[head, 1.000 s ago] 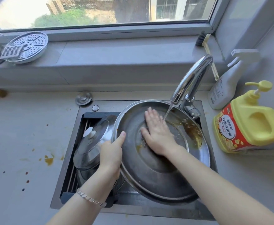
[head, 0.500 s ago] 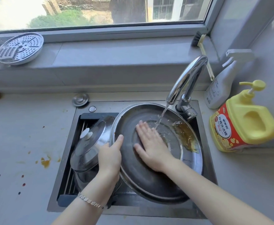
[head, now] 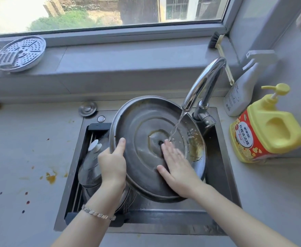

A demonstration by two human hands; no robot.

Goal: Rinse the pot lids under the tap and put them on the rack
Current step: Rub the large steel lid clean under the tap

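A large steel pot lid (head: 142, 127) is tilted over the sink, inner side up, with brown residue along its right rim. My left hand (head: 112, 163) grips its left edge, thumb on the inside. My right hand (head: 177, 165) lies flat and open on the lid's inner surface, fingertips near the centre. Water runs from the chrome tap (head: 202, 82) onto the lid just above my right fingers. A smaller glass lid (head: 91, 168) with a white knob rests on the black drain rack (head: 100, 126) at the sink's left side, partly hidden by my left hand.
A yellow dish-soap bottle (head: 267, 132) and a white spray bottle (head: 240, 90) stand right of the sink (head: 217, 175). A perforated steamer plate (head: 21, 52) and a brush (head: 221, 56) lie on the windowsill. Orange and dark stains spot the left counter (head: 30, 157).
My right hand slid down and right across the lid's inside, uncovering its centre. The stream now strikes near the centre. My left hand keeps its grip on the rim.
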